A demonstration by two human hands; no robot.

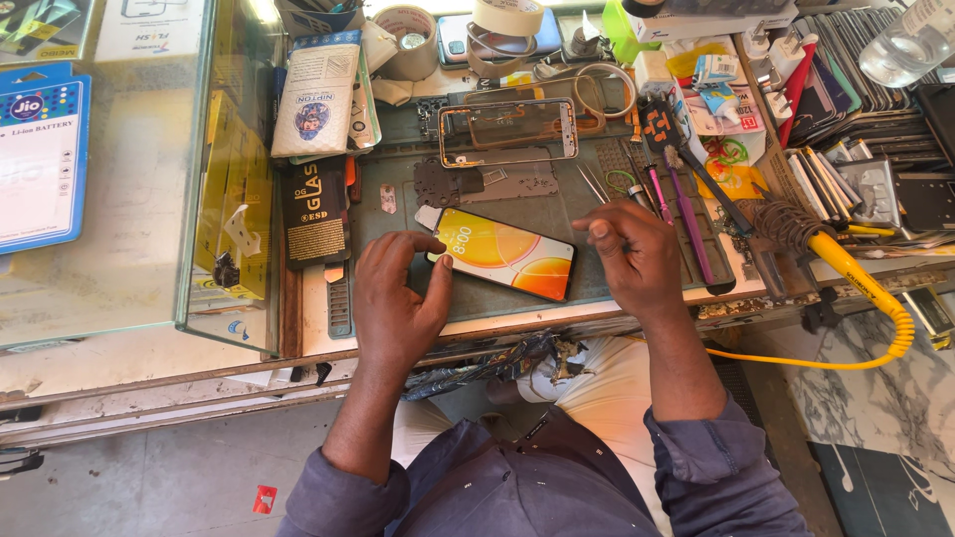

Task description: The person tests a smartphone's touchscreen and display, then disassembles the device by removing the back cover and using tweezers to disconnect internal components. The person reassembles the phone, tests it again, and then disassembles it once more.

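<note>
A: Resting on the grey work mat (398, 261), a lit smartphone (502, 254) with an orange and yellow screen is touched at its left end by the left hand (398, 298). How are the fingers set?

B: The thumb and forefinger of that hand are curled into a loose pinch at the phone's left edge; the thumb tip is pressed against the edge, but the phone is not lifted or enclosed. The right hand (637, 261) is held just past the phone's right end, its fingers bent inward. Whether something thin is pinched there cannot be told.

A: And what is laid around the phone?

B: Above it, a bare phone frame (509, 131) is seen on the mat, with a dark metal plate (448, 184) between frame and phone. To the right of the right hand, a purple-handled tool (686, 224) is laid, and beyond it a soldering iron (831, 254) with a yellow handle, its yellow cord looped off the bench edge.

A: Further out?

B: Rolls of tape (408, 40) are kept at the back of the bench. A black screen-protector packet (314, 211) is propped left of the mat, beside a glass display case (119, 199).
</note>
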